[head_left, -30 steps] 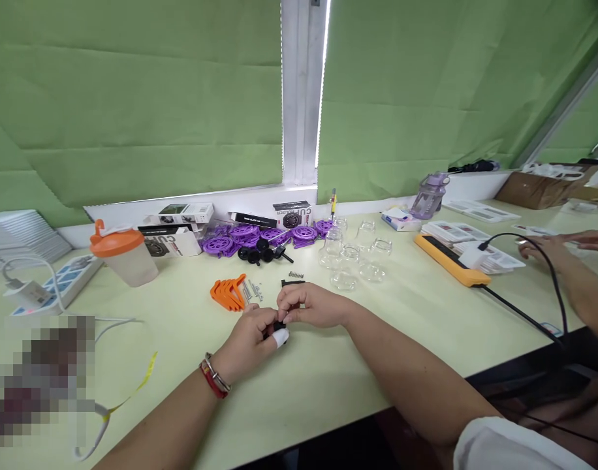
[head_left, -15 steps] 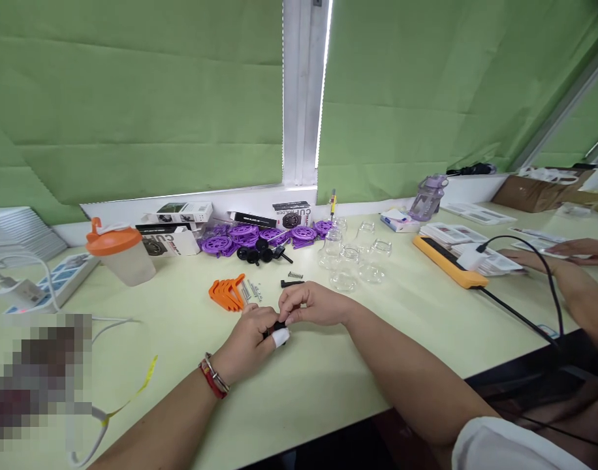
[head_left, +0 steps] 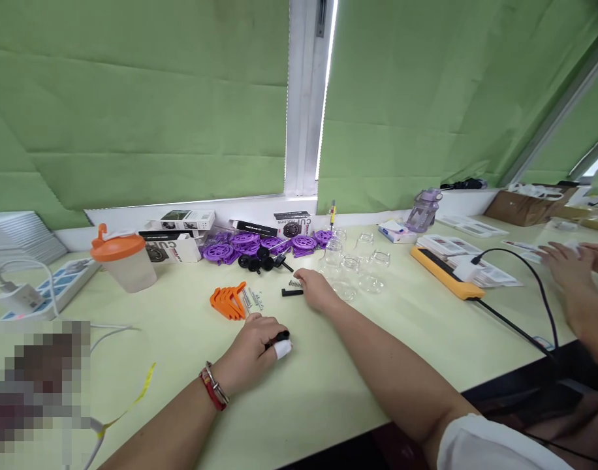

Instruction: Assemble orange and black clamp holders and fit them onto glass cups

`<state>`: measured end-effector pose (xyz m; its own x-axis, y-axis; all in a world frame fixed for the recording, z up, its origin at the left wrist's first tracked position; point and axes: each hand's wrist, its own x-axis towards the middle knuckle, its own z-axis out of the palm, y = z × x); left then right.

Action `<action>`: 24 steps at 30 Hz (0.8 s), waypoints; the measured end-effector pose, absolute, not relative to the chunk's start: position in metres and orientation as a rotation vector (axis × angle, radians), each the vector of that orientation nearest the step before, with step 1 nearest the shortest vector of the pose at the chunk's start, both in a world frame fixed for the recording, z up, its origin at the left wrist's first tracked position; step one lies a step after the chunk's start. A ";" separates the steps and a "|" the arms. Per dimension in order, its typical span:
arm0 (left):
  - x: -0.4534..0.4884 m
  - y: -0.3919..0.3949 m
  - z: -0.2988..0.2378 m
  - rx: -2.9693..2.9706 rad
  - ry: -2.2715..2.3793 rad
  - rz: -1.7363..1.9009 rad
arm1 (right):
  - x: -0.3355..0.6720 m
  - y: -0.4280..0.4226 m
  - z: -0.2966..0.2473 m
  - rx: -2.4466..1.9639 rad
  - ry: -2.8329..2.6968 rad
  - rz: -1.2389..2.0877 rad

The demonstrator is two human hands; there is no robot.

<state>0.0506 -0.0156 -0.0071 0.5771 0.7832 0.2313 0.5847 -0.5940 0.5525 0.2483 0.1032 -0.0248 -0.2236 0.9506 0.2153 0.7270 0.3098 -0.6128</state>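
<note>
My left hand (head_left: pixel 252 344) rests on the pale table (head_left: pixel 328 385), fingers closed round a small black part (head_left: pixel 283 337); one finger wears a white wrap. My right hand (head_left: pixel 316 288) is stretched forward, its fingertips at a small metal spring (head_left: pixel 294 283) just above a short black bar (head_left: pixel 292 292). Whether it grips the spring I cannot tell. A stack of orange plastic pieces (head_left: pixel 228 301) and several screws (head_left: pixel 252 299) lie to the left of that hand. Clear glass jars (head_left: pixel 358 264) stand just right of it.
Purple wheels (head_left: pixel 260 241) and black parts (head_left: pixel 260 260) lie by boxes (head_left: pixel 176 235) at the window. An orange-lidded cup (head_left: pixel 123 261) and a power strip (head_left: pixel 44 287) sit left. An orange device (head_left: pixel 446 271) with a black cable (head_left: pixel 524 274) lies right, near another person's hands (head_left: pixel 568 261).
My right hand left the black part and reached forward to the spring and black bar. My left hand kept the part and stayed put. The view tilted slightly.
</note>
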 end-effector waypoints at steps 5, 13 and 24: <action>0.051 -0.016 -0.007 2.390 1.083 0.650 | 0.247 0.112 -0.030 -1.546 -2.044 0.507; 0.050 -0.016 -0.007 2.377 1.075 0.648 | 0.252 0.118 -0.034 -1.592 -2.001 0.562; 0.051 -0.017 -0.005 2.383 1.078 0.649 | 0.256 0.123 -0.038 -1.546 -2.014 0.596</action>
